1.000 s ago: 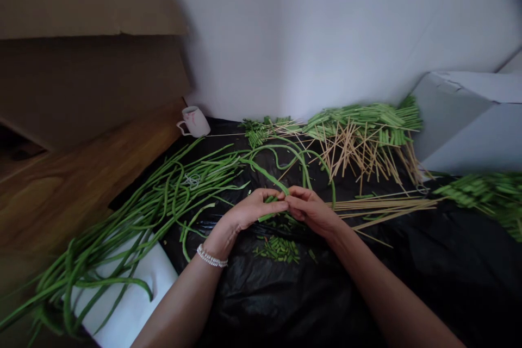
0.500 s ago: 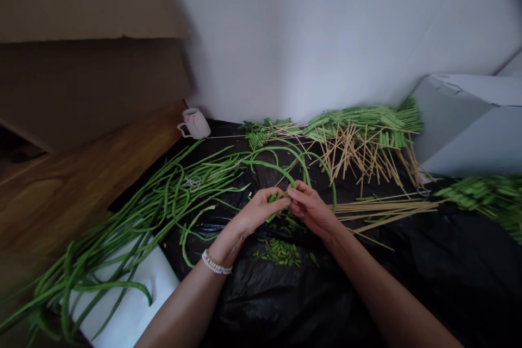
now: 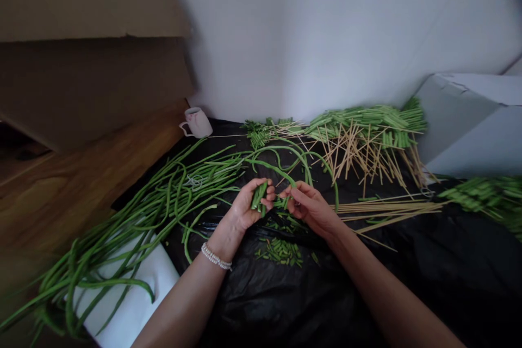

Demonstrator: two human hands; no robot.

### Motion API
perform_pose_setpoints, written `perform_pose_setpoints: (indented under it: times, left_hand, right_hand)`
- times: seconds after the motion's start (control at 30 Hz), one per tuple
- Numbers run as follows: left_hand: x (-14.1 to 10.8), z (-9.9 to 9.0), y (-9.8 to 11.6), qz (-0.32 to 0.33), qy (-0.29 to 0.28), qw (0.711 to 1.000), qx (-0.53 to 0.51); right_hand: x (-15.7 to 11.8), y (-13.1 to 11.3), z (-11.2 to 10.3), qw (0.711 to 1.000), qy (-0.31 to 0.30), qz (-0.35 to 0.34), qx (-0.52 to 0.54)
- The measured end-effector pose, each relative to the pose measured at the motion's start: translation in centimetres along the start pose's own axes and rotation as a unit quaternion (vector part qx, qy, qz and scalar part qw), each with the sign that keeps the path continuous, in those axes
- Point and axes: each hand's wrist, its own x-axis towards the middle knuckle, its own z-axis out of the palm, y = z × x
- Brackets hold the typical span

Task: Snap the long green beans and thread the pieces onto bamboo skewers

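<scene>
- Head view: holds several short, cut green bean pieces (image 3: 260, 196) in the left hand (image 3: 247, 205), palm turned upward, fingers curled partway around the small bundle.
- Pinches a long, slender green bean (image 3: 271, 166) between thumb and fingertips of the right hand (image 3: 308, 204), nearly closed; cannot tell exactly where the bean ends behind those fingers.
- Holds both hands near each other, apart by a narrow gap, above a wrinkled black plastic sheet (image 3: 285, 304).
- Wears a bracelet of small white beads (image 3: 216, 257) on the left wrist.
- To the left, a tangled heap of long green beans (image 3: 163, 196), draped partly over a flat white panel (image 3: 136, 291), with the pinched bean arching over from its far end.
- Just below the hands, on the black sheet, a scatter of small green scraps (image 3: 281, 251).
- Beside the right forearm, a loose bundle of thin tan wooden sticks (image 3: 387, 210).
- Beyond, along a plain white wall (image 3: 285, 38), a pile of green pieces threaded on sticks (image 3: 362, 119); at the far left end of the sheet, a white mug with reddish streaks (image 3: 198, 124).
</scene>
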Motion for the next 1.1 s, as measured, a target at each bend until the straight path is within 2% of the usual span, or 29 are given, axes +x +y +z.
perform_pose_setpoints:
  times: [0.07,0.27,0.33,0.4,0.5,0.6,0.73,0.8,0.87,1.0,1.1]
  left_hand:
    - [0.0,0.1,-0.4,0.002,-0.006,0.999,0.036]
    - [0.0,0.5,-1.3,0.079,-0.001,0.979,0.185]
    - [0.0,0.6,-1.3,0.103,0.005,0.976,0.193]
    - [-0.2,0.8,-1.2,0.118,-0.004,0.973,0.199]
    - [-0.8,1.1,-1.0,0.085,-0.047,0.96,0.263]
    - [-1.5,1.2,-0.7,0.02,-0.109,0.925,0.364]
    - [-2.3,1.6,-0.3,-0.051,-0.197,0.844,0.497]
    - [-2.4,1.7,-0.3,-0.075,-0.226,0.817,0.526]
    - [-2.3,1.7,-0.4,-0.082,-0.222,0.818,0.525]
    - [-1.7,1.3,-0.8,-0.07,-0.154,0.865,0.472]
    - [-1.4,0.9,-0.8,-0.063,-0.133,0.888,0.436]
  right_hand:
    - [0.0,0.0,0.0,1.0,-0.005,-0.002,-0.019]
    - [-0.2,0.0,0.2,0.986,-0.038,0.001,-0.165]
    - [-0.1,0.1,0.2,0.983,-0.02,-0.004,-0.183]
    - [0.1,0.1,0.1,0.986,0.024,-0.017,-0.164]
    - [0.3,0.1,-0.4,0.991,0.053,-0.024,-0.118]
    - [0.3,0.0,-0.6,0.994,0.026,-0.017,-0.104]
    - [-0.1,-0.3,-0.4,0.995,0.001,0.001,-0.099]
    - [-0.3,-0.5,-0.3,0.995,-0.026,0.02,-0.096]
    - [-0.4,-0.8,-0.3,0.995,-0.042,0.029,-0.085]
    - [-0.4,-1.2,-0.4,0.999,-0.008,0.008,-0.041]
    - [-0.3,-1.6,-0.7,1.0,0.023,-0.011,-0.017]
